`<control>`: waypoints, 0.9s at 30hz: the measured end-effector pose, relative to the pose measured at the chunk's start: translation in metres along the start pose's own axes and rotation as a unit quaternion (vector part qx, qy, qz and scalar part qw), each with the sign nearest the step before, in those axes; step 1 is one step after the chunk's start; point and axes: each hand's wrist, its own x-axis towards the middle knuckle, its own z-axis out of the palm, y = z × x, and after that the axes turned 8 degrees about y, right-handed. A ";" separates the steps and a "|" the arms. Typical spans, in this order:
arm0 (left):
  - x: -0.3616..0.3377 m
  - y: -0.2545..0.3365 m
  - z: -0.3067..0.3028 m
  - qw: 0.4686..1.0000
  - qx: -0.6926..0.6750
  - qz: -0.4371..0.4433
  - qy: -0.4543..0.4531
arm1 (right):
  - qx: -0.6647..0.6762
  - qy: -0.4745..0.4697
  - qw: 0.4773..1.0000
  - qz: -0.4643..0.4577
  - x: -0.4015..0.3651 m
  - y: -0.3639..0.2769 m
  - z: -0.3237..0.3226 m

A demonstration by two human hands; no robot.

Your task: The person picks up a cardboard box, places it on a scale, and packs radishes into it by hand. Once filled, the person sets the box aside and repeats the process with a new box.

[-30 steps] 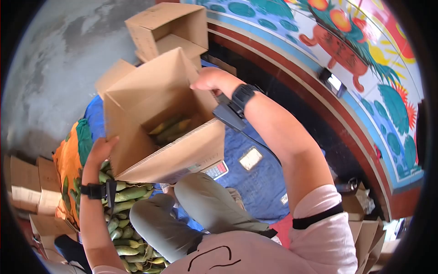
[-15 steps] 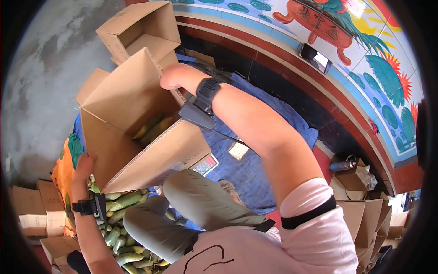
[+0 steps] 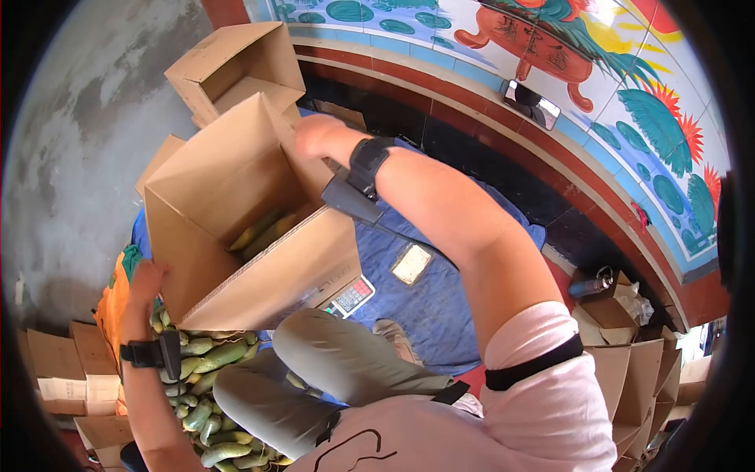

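An open cardboard box (image 3: 259, 291) stands tilted in front of my knees, its opening facing me. Several green-yellow gourd-like vegetables (image 3: 271, 236) lie deep inside it. My left hand (image 3: 146, 282) grips the box's left edge near the lower corner. At the far right side, my right hand (image 3: 318, 135) holds the box wall, somewhat blurred and with its fingertips hidden. Beneath and left of the box is a heap of similar long green vegetables (image 3: 216, 358). A scale's keypad (image 3: 350, 297) peeks out beside the box's lower right edge.
Another open box (image 3: 244, 67) stands behind, near the tiled wall. A blue cloth (image 3: 432, 307) covers the floor on the right, with a pale rectangular item (image 3: 411, 263) on it. A phone (image 3: 532, 104) leans on the wall ledge. More cartons (image 3: 621, 377) stand at right.
My right hand and the box's far end have shifted slightly right and nearer in view. More of the scale's keypad now shows. The camera view has shifted a little too.
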 end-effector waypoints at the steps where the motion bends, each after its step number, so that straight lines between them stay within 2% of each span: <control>1: 0.006 0.011 -0.010 0.994 0.073 0.082 -0.005 | -0.024 0.011 0.999 -0.032 -0.006 0.010 -0.010; 2: 0.011 0.023 -0.017 0.986 0.103 0.127 -0.012 | -0.048 0.022 0.997 -0.064 -0.012 0.019 -0.018; 3: 0.015 0.036 -0.025 0.976 0.133 0.173 -0.016 | -0.017 0.026 0.999 -0.028 -0.014 0.029 -0.024; 5: 0.000 0.096 -0.036 0.994 0.023 0.109 0.000 | 0.023 0.015 0.999 0.018 -0.030 0.049 -0.044; 6: -0.025 0.145 -0.038 0.996 -0.076 0.034 0.021 | 0.046 0.018 0.998 0.041 -0.045 0.057 -0.059; 9: -0.047 0.216 -0.047 0.995 -0.061 0.052 -0.058 | 0.120 0.028 0.987 0.102 -0.095 0.086 -0.099; 11: -0.066 0.249 -0.035 0.993 -0.070 0.075 -0.058 | 0.076 0.024 0.987 0.139 -0.130 0.104 -0.122; 12: -0.071 0.261 -0.029 0.991 -0.079 0.095 -0.051 | 0.111 0.054 0.982 0.142 -0.148 0.121 -0.125; 13: -0.071 0.267 -0.019 0.990 -0.080 0.099 -0.056 | 0.146 0.084 0.975 0.146 -0.170 0.133 -0.130; 15: -0.068 0.276 0.012 0.974 -0.103 0.153 -0.129 | 0.036 0.090 0.977 0.192 -0.216 0.145 -0.145; 17: -0.102 0.303 0.039 0.966 -0.066 0.211 -0.133 | -0.026 0.132 0.980 0.147 -0.266 0.168 -0.145; 18: -0.090 0.296 0.072 0.926 -0.049 0.361 -0.103 | -0.042 0.128 0.976 0.169 -0.287 0.184 -0.144; 20: -0.107 0.314 0.104 0.917 -0.022 0.375 -0.133 | -0.085 0.112 0.973 0.181 -0.331 0.219 -0.134; 21: -0.143 0.347 0.110 0.951 -0.015 0.241 -0.191 | -0.115 0.101 0.974 0.170 -0.354 0.231 -0.134; 23: -0.164 0.363 0.155 0.944 0.012 0.268 -0.193 | -0.106 0.105 0.941 0.302 -0.395 0.226 -0.135; 25: -0.190 0.382 0.186 0.924 0.065 0.301 -0.227 | -0.073 0.140 0.932 0.327 -0.438 0.243 -0.123; 27: -0.214 0.389 0.222 0.909 0.064 0.301 -0.281 | -0.120 0.111 0.927 0.337 -0.479 0.270 -0.111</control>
